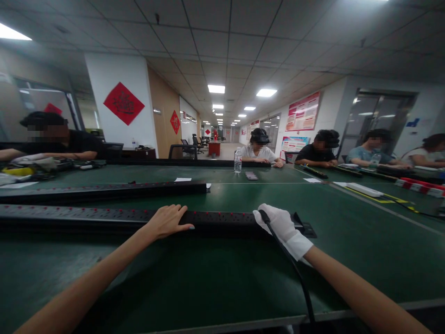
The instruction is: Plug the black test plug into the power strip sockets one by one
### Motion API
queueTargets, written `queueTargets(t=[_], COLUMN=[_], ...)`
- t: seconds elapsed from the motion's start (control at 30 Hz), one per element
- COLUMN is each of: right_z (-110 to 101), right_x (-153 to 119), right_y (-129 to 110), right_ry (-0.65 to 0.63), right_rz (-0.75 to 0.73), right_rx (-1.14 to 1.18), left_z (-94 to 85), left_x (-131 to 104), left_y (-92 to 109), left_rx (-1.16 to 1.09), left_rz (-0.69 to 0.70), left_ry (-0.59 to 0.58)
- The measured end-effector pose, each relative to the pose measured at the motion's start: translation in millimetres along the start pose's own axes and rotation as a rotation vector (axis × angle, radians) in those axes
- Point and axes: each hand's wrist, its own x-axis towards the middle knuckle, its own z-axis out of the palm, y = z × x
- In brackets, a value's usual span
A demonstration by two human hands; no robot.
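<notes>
Across the green tabletop [208,287], a long black strip [222,225] lies lengthwise in front of the person, the left hand resting on it and the right hand working near its right end. The gloved right hand [282,228] is closed around a black plug [264,215] at the upper face; whether the plug is seated or merely held against the strip cannot be told, since the glove covers the contact. Between the hands, the visible stretch of face shows dark slots and red dots [207,214] but no other plug, so at most one connection appears to be made. The bare left hand [167,220] lies over the strip, thumb apart from the fingers, seemingly steadying it rather than gripping hard. Farther back, a second black strip [167,189] lies at a slight slant, no cord visible on it. The nearer strip looks rigid and straight-sided, with a dull sheen along its front and a flat, dark end bracket [308,230] protruding past the glove. The black cable [299,273] is smooth, round and flexible, curving down towards the near table edge; the white glove looks like thin, finely textured fabric, gathered at the wrist.
</notes>
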Motion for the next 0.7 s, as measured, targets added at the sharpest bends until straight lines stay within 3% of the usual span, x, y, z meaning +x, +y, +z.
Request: queueTargets(t=[0.27, 0.5, 0.7], right_z=[0, -7, -16], right_x=[-8, -3, 0], right_y=[22, 30, 32], right_ry=[0.042, -0.071, -0.14], right_rz=[0.02, -0.051, -0.07], right_rx=[-0.028, 0.048, 0.077], left_z=[-14.9, -12.7, -17.4], left_x=[-4, -7, -3], left_y=[34, 32, 42], left_rx=[0.001, -0.038, -0.113], left_rz=[-0.014, -0.017, 0.099], left_ry=[-0.008, 0.01, 0.127])
